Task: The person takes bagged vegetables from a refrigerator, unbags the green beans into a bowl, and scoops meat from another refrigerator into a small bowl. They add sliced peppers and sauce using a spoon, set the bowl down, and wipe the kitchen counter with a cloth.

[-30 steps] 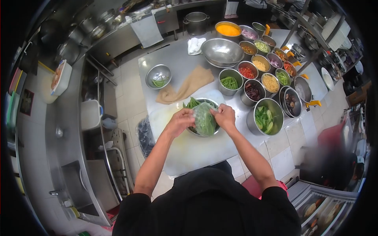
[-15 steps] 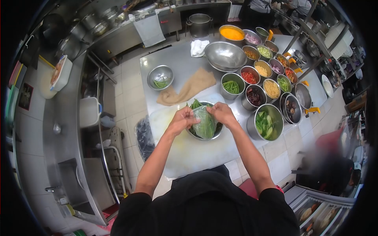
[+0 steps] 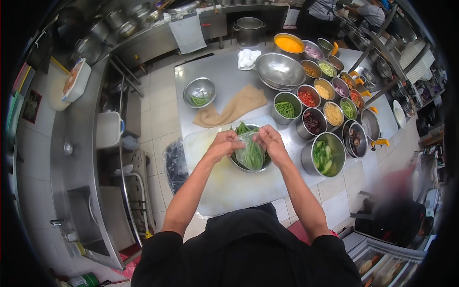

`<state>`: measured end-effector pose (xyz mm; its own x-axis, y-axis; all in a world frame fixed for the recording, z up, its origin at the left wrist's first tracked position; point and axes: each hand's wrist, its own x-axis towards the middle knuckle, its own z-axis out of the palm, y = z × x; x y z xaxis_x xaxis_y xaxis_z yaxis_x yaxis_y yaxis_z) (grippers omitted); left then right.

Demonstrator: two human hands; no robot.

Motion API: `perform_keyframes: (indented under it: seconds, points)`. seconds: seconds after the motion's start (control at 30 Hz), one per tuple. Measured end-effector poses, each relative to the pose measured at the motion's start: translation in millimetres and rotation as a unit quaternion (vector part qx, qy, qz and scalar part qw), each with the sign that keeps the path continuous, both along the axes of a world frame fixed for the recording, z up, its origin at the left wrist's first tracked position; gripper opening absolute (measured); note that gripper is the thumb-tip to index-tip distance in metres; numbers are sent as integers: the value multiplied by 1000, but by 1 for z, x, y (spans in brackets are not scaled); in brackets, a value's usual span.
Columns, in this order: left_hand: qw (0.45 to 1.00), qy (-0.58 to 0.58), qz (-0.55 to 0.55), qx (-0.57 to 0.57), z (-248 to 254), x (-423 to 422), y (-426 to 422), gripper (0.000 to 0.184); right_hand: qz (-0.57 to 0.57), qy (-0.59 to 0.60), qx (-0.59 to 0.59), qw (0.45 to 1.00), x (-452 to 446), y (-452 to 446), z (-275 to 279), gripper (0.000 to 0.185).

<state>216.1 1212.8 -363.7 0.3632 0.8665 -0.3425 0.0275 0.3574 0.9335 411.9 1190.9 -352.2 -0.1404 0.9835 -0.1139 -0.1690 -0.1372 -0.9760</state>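
My left hand (image 3: 224,145) pinches the left side of the opening of a clear plastic bag (image 3: 250,154) with green vegetables in or behind it. On the opposite side of the opening, the fingers of my right hand (image 3: 271,140) are closed on the same bag. Below the bag is a metal bowl (image 3: 241,167) with green beans (image 3: 243,128) showing at its far side. The bowl stands on a white cutting board (image 3: 215,191). Whether the greens are inside the bag or seen through it, I cannot fully tell.
A brown cloth (image 3: 234,107) and a small bowl (image 3: 200,86) with a few beans lie beyond the board. To the right stand several pots of cut vegetables, among them a pot of leafy greens (image 3: 323,155). A large colander (image 3: 281,69) sits behind. Co-workers (image 3: 318,14) stand at the far counter.
The bag's mouth has been pulled a little wider between my hands. The view has shifted slightly; the bowl and pots stay in place on the table.
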Motion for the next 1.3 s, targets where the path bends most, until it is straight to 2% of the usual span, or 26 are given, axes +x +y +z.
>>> perform_keyframes:
  seconds: [0.1,0.13,0.2,0.23,0.27,0.3,0.37,0.4,0.47,0.53,0.6,0.67,0.7,0.8,0.93,1.0,1.03,1.07,1.17,1.2,1.27,1.3]
  points:
    - [1000,24,0,-1,3,2,1,29,20,55,-42,997,4,1,6,15]
    - [998,45,23,41,0,5,2,31,19,55,-43,997,4,1,7,15]
    - [993,67,48,81,1,10,0,34,52,-94,-4,994,2,1,13,31]
    - [984,119,68,112,1,14,-1,34,52,-93,-4,994,0,-1,18,31]
    - [971,171,88,143,5,18,-2,34,32,-227,18,973,-4,-4,31,35]
    - [971,171,86,144,9,20,-3,34,10,-358,39,933,-6,-6,37,41]
    - [945,259,110,170,15,24,-7,33,3,-365,37,930,-9,-7,29,41]
    - [945,258,110,171,11,23,-6,33,-2,-373,35,927,-11,-6,25,41]
    - [967,170,79,173,0,15,-5,29,-11,-378,48,925,-14,-7,19,37]
    - [972,143,60,175,-4,3,-14,26,-19,-381,60,923,-17,-8,16,34]
    - [977,117,37,177,0,0,-30,23,-45,-438,43,897,-18,-10,14,30]
    - [933,247,22,260,5,3,-50,18,-77,-441,76,891,-22,-18,5,30]
    - [914,271,30,300,-1,3,-55,16,-107,-444,111,883,-24,-24,1,30]
    - [891,284,96,341,-5,9,-68,13,-83,-396,151,902,-25,-38,7,37]
    - [891,270,128,342,-10,11,-72,13,-15,-322,167,932,-10,-52,32,33]
    - [891,267,128,344,-9,11,-70,18,4,-246,0,969,1,-50,31,27]
    - [891,267,130,343,-8,12,-71,18,-3,-313,32,949,4,-47,32,22]
    - [884,278,119,357,1,14,-72,21,-2,-313,32,949,4,-47,29,22]
    - [874,281,108,381,17,20,-76,29,27,-242,24,970,2,-42,20,21]
    - [873,273,107,388,18,21,-78,34,48,-277,57,958,1,-41,21,19]
    - [861,294,129,394,19,28,-81,32,71,-310,89,944,-2,-40,27,17]
    - [848,314,151,399,19,31,-83,31,88,-399,116,906,-2,-38,37,18]
